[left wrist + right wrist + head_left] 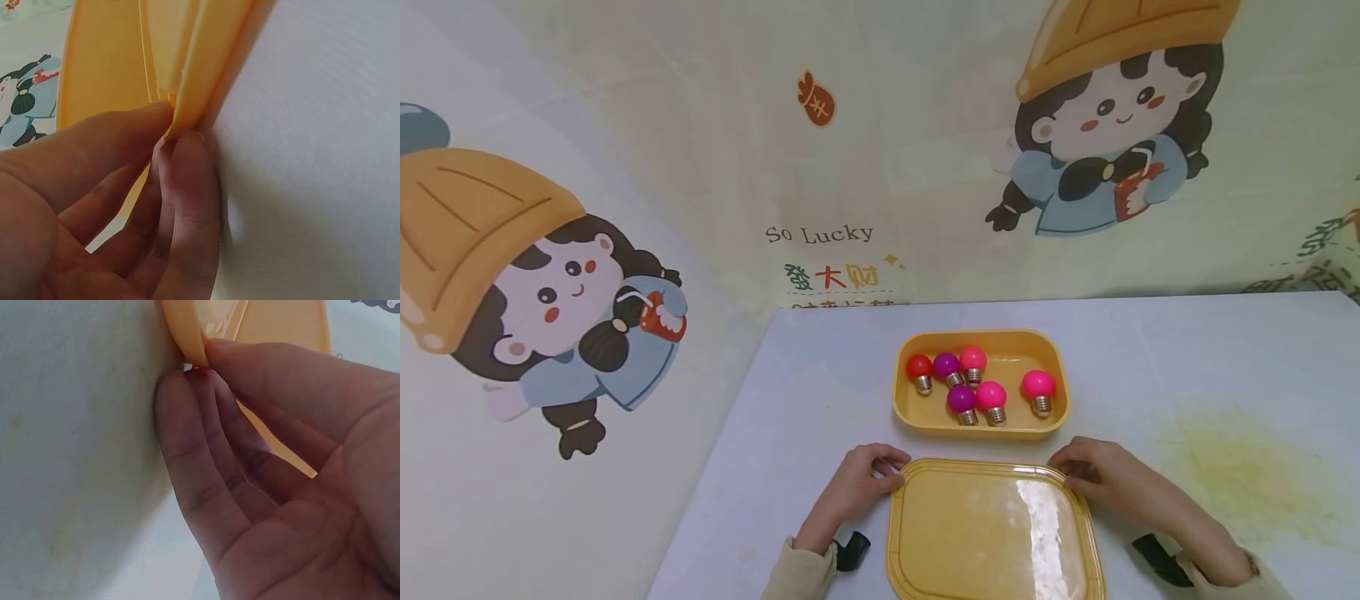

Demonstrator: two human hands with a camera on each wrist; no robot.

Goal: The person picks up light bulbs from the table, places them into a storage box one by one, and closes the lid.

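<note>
A flat, shiny yellow plastic lid (970, 533) with a raised border lies at the front of the table. My left hand (859, 483) pinches its far left corner. In the left wrist view the thumb presses the edge from one side, with curled fingers (195, 181) against the other. At the far right corner, my right hand (1116, 475) pinches the lid the same way, thumb and fingers (181, 431) meeting at the rim. Just beyond the lid stands a shallow yellow box (1011, 352) holding several small light bulbs, among them a red bulb (919, 367) and a purple bulb (946, 365).
Inside the box, one pink bulb (1038, 385) lies apart at the right. White cloth covers the table (820, 375), with a yellowish stain (1247, 467) at the right. A patterned cloth backdrop (925, 167) rises behind the table and along its left side.
</note>
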